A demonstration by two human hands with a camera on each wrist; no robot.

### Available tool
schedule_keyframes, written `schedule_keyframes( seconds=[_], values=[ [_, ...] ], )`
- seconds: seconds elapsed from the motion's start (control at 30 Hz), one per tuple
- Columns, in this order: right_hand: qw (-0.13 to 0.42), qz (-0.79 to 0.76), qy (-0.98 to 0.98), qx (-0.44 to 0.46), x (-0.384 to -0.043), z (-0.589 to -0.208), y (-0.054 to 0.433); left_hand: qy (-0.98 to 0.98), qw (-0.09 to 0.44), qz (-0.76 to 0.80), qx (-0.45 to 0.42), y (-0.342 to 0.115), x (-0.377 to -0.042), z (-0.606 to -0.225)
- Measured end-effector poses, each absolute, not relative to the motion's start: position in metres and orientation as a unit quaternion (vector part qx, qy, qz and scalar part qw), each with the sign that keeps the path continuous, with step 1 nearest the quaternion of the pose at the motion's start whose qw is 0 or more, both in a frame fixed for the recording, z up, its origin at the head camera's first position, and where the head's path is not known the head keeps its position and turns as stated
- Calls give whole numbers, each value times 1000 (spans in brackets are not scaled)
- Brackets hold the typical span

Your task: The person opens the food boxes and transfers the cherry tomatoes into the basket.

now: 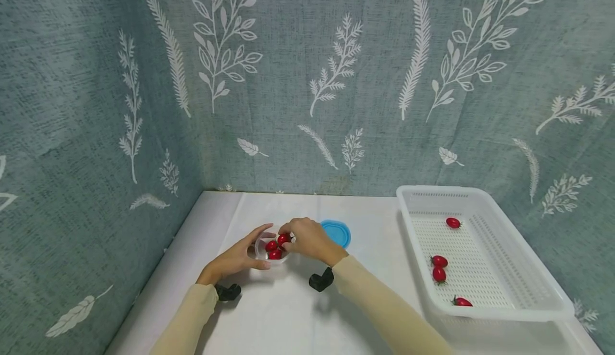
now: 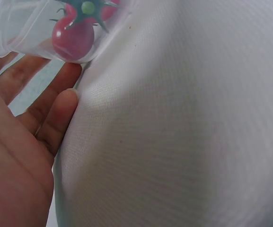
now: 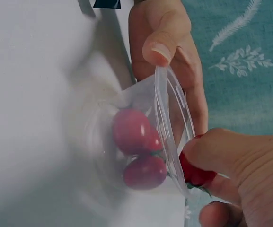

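My left hand (image 1: 233,256) holds a small clear plastic container (image 3: 161,111) on the white table, its thumb at the rim and its fingers round the far side. Red cherry tomatoes with green stems lie inside, among them one tomato (image 3: 132,131) that shows through the wall. In the left wrist view, the fingers touch the container's side beside a tomato (image 2: 73,40). Between thumb and fingers my right hand (image 1: 307,237) pinches another cherry tomato (image 3: 196,174), right at the container's mouth. Part of that tomato is hidden behind the thumb.
A round-cornered blue lid (image 1: 336,233) lies just behind my right hand. At the right stands a white plastic basket (image 1: 523,253) with several cherry tomatoes spread over its slotted floor. Leaf-patterned green-grey cloth (image 1: 288,93) hangs behind and left of the table.
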State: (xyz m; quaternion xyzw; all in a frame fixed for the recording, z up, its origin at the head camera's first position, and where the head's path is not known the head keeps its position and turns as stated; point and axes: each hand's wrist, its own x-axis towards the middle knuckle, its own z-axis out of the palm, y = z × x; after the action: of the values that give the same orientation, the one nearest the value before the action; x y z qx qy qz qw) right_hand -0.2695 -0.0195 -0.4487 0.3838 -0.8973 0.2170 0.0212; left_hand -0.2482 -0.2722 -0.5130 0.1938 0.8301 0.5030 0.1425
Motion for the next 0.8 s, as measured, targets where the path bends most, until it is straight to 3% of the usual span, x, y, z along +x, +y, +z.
schedule_keyframes(
  seconds=[0.8],
  values=[
    [82,249,-898,353,-264,-432,20,840,137,493,183,-270,-251,-512]
  ],
)
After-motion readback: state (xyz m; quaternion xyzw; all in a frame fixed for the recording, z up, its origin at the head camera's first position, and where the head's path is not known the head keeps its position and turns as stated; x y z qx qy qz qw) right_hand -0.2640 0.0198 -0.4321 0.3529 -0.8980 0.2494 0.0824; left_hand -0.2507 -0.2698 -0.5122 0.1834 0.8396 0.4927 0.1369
